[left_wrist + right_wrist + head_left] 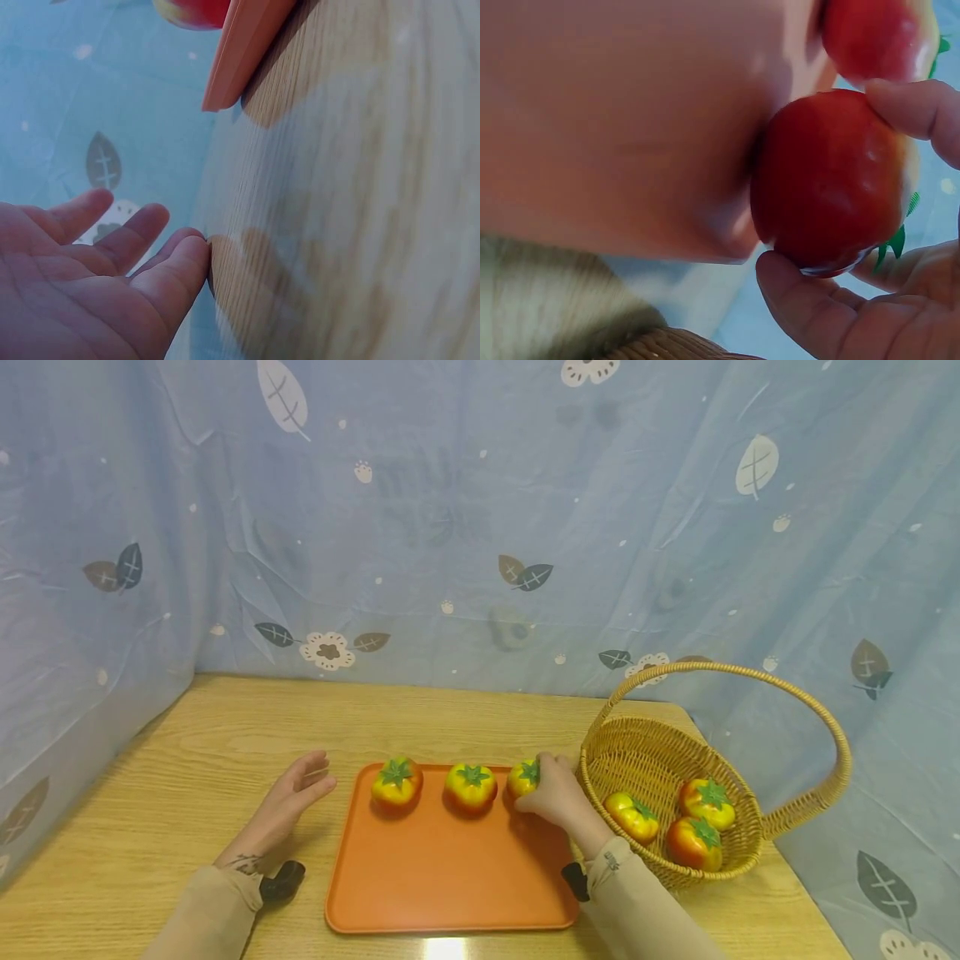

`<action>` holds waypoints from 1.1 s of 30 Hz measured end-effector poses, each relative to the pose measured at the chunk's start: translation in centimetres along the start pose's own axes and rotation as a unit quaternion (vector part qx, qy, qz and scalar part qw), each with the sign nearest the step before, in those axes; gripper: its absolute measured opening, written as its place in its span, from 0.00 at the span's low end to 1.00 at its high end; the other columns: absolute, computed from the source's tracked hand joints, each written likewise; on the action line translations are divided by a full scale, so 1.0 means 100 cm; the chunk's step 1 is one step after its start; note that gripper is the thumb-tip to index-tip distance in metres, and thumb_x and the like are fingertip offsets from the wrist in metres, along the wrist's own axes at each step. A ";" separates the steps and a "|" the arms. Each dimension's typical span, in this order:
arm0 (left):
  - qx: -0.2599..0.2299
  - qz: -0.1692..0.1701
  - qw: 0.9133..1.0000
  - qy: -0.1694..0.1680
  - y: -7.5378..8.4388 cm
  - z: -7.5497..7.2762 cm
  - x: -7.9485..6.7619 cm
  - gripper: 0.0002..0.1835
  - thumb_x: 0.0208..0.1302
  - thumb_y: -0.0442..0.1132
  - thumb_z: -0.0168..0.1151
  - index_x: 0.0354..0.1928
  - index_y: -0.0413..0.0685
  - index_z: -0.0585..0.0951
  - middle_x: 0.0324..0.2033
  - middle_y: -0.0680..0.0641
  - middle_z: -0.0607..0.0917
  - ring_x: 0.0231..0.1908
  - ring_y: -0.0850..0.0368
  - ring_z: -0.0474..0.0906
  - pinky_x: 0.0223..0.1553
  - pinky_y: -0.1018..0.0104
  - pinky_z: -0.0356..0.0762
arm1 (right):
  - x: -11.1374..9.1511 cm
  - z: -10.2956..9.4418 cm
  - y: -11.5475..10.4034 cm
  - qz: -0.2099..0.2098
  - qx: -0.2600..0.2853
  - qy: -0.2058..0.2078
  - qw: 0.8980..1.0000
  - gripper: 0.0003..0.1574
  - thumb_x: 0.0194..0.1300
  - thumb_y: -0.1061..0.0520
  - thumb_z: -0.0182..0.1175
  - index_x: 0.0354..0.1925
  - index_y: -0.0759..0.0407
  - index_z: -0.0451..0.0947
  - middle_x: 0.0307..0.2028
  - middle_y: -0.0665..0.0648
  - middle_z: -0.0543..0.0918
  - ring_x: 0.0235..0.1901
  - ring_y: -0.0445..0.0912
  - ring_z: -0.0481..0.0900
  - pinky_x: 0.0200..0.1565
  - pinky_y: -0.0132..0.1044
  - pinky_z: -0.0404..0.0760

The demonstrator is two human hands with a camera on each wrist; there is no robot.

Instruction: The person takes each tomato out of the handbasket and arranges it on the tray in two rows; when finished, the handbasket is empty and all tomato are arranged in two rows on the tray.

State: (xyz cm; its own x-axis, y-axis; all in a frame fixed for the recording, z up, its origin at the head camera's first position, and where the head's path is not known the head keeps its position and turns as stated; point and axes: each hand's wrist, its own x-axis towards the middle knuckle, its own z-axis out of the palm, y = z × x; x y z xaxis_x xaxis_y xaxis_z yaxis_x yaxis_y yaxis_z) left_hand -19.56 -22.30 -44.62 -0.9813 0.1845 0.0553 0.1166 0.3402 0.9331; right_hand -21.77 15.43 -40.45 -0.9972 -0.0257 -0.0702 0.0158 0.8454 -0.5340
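Right grip round tomato, fuller from wrist

A pale wood-grain table carries an orange tray toward its six o'clock edge and a handled wicker basket at the tray's three o'clock.

Head camera looks forward-down; both close wrist views share its tray.

In a screened-off nook, the wider room hidden, blue leaf-print curtains line three sides of a wood-grain surface.
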 end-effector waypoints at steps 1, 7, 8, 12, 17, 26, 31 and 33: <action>0.001 0.001 1.000 0.001 0.000 0.000 0.000 0.34 0.69 0.44 0.48 0.68 0.32 0.50 0.65 0.28 0.56 0.63 0.29 0.54 0.59 0.34 0.57 | 0.000 0.000 0.000 0.000 -0.003 0.001 1.000 0.53 0.37 0.56 0.73 0.60 0.72 0.62 0.50 0.71 0.67 0.42 0.55 0.73 0.47 0.48 0.76; 0.003 0.001 1.000 0.004 0.000 0.000 0.001 0.34 0.69 0.44 0.48 0.68 0.32 0.50 0.65 0.28 0.57 0.63 0.29 0.55 0.59 0.34 0.58 | 0.000 0.001 0.000 0.000 -0.005 0.003 1.000 0.55 0.37 0.56 0.72 0.61 0.72 0.60 0.51 0.72 0.67 0.43 0.56 0.73 0.48 0.50 0.75; 0.003 0.001 1.000 0.004 0.000 0.000 0.001 0.34 0.69 0.44 0.48 0.68 0.32 0.50 0.65 0.28 0.57 0.63 0.29 0.55 0.59 0.34 0.58 | -0.001 0.001 0.000 0.000 -0.006 0.002 1.000 0.55 0.37 0.56 0.72 0.62 0.72 0.60 0.51 0.72 0.67 0.43 0.56 0.73 0.48 0.50 0.75; 0.005 -0.001 1.000 0.003 0.000 0.000 0.000 0.34 0.69 0.44 0.48 0.68 0.32 0.50 0.65 0.28 0.57 0.63 0.29 0.55 0.59 0.35 0.58 | -0.002 0.001 0.000 0.001 -0.007 0.002 1.000 0.56 0.38 0.55 0.73 0.63 0.71 0.59 0.52 0.72 0.67 0.46 0.58 0.73 0.49 0.51 0.74; 0.006 -0.002 1.000 0.001 0.000 0.000 0.000 0.34 0.69 0.44 0.48 0.69 0.33 0.50 0.65 0.28 0.57 0.64 0.29 0.54 0.59 0.35 0.58 | -0.005 0.000 -0.001 -0.002 -0.010 0.004 1.000 0.58 0.38 0.53 0.75 0.64 0.70 0.58 0.54 0.72 0.67 0.50 0.61 0.72 0.51 0.53 0.73; 0.001 -0.002 1.000 0.001 -0.001 -0.001 -0.001 0.34 0.69 0.44 0.48 0.69 0.33 0.50 0.65 0.29 0.56 0.64 0.29 0.54 0.59 0.34 0.58 | -0.018 -0.020 -0.012 -0.036 -0.055 0.033 0.997 0.57 0.40 0.49 0.74 0.63 0.71 0.59 0.57 0.73 0.66 0.54 0.67 0.69 0.54 0.57 0.71; -0.002 -0.003 1.000 0.003 -0.002 0.000 0.000 0.34 0.69 0.44 0.49 0.68 0.32 0.50 0.65 0.28 0.56 0.63 0.29 0.54 0.59 0.34 0.57 | -0.031 -0.059 -0.016 -0.047 -0.033 0.033 0.998 0.53 0.46 0.50 0.70 0.63 0.70 0.59 0.59 0.72 0.66 0.57 0.64 0.68 0.56 0.57 0.69; -0.002 -0.002 1.000 0.003 -0.002 0.000 0.001 0.34 0.69 0.44 0.49 0.68 0.32 0.50 0.65 0.28 0.56 0.63 0.29 0.54 0.59 0.34 0.57 | -0.036 -0.080 -0.014 -0.046 -0.027 0.027 0.998 0.52 0.49 0.50 0.68 0.64 0.70 0.57 0.61 0.72 0.65 0.59 0.65 0.65 0.58 0.59 0.66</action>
State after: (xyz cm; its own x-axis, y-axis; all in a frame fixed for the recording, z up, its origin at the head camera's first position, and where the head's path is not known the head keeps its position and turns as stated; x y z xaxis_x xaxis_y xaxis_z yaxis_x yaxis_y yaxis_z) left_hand -19.66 -22.38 -44.78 -0.9827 0.1774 0.0534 0.1117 0.3373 0.9347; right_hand -18.80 18.62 -32.77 -0.9968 -0.0759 0.0232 -0.0775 0.8680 -0.4905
